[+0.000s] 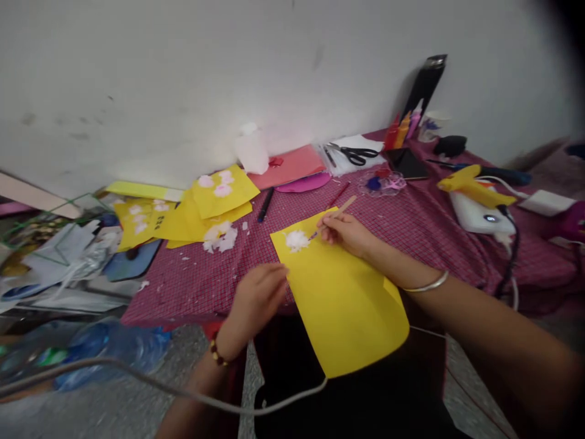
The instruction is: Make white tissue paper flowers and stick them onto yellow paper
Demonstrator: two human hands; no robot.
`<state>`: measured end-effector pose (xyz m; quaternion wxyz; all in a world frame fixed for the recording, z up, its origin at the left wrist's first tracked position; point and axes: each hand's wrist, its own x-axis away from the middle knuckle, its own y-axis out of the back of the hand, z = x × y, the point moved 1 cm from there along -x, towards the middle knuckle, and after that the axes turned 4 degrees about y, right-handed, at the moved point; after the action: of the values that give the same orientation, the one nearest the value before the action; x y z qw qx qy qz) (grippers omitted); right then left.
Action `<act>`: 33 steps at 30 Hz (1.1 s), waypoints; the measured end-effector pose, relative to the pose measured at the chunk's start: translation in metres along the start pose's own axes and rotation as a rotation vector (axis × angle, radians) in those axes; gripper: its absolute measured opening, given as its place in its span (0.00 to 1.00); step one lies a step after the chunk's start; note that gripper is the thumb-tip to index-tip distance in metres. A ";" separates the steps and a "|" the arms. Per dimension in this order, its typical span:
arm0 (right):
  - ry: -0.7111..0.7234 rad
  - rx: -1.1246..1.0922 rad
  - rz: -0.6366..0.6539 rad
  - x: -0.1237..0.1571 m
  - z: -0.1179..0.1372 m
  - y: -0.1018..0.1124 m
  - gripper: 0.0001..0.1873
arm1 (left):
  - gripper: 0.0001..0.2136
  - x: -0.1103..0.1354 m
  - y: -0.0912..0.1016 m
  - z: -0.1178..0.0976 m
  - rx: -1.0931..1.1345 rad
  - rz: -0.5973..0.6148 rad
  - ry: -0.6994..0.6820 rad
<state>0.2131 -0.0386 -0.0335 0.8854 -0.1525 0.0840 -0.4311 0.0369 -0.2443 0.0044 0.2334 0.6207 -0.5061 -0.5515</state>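
Note:
My right hand (pixel 345 231) is closed around a slim wooden stick (pixel 345 204). Its darker, purplish lower end meets the edge of a white, fluffy-looking patch (pixel 297 241) near the top left corner of a large yellow sheet (pixel 342 305). That sheet lies partly on the table and partly over my lap, with its right edge curling up. Beside the sheet's left edge is my left hand (pixel 258 299), somewhat blurred, its fingers curled together. Their tips are at the paper's edge; whether they pinch anything is not clear.
Yellow cards with pale flowers (pixel 223 195), white paper scraps (pixel 222 236) and a black marker (pixel 265 204) lie left on the checked tablecloth (pixel 192 286). Behind are scissors (pixel 356 152) and upright bottles (pixel 402 131). A yellow glue gun (pixel 478 186) rests right. A cable (pixel 173 393) crosses the foreground.

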 end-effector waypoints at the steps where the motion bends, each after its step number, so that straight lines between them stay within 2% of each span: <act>1: -0.004 0.007 0.001 0.000 -0.001 0.000 0.09 | 0.09 0.002 0.012 0.019 -0.058 -0.028 0.065; 3: -0.012 0.022 -0.003 0.000 -0.001 -0.001 0.09 | 0.09 0.005 0.033 0.059 -0.251 -0.066 0.186; 6: -0.022 0.037 -0.011 0.000 0.000 -0.002 0.09 | 0.11 0.007 0.048 0.111 -0.435 0.004 0.316; 8: -0.025 0.047 -0.015 0.000 0.000 -0.002 0.09 | 0.13 0.006 0.049 0.133 -0.496 0.034 0.338; 10: -0.025 0.053 -0.019 0.000 0.001 -0.002 0.09 | 0.15 0.004 0.047 0.146 -0.543 0.050 0.342; 16: -0.015 0.068 -0.009 0.000 0.000 -0.001 0.08 | 0.16 -0.001 0.041 0.159 -0.567 0.118 0.281; 26: -0.004 0.085 0.009 0.001 0.005 -0.004 0.07 | 0.14 0.004 0.040 0.162 -0.531 0.097 0.291; 29: 0.000 0.085 0.013 0.001 0.005 -0.004 0.07 | 0.12 0.000 0.040 0.161 -0.432 0.037 0.342; 33: 0.000 0.084 0.019 0.002 0.005 -0.005 0.08 | 0.06 -0.008 0.041 0.151 -0.072 -0.195 0.535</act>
<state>0.2124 -0.0417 -0.0270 0.8949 -0.1144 0.0671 -0.4260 -0.1167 -0.2117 -0.0002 0.3263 0.7812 -0.3446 -0.4054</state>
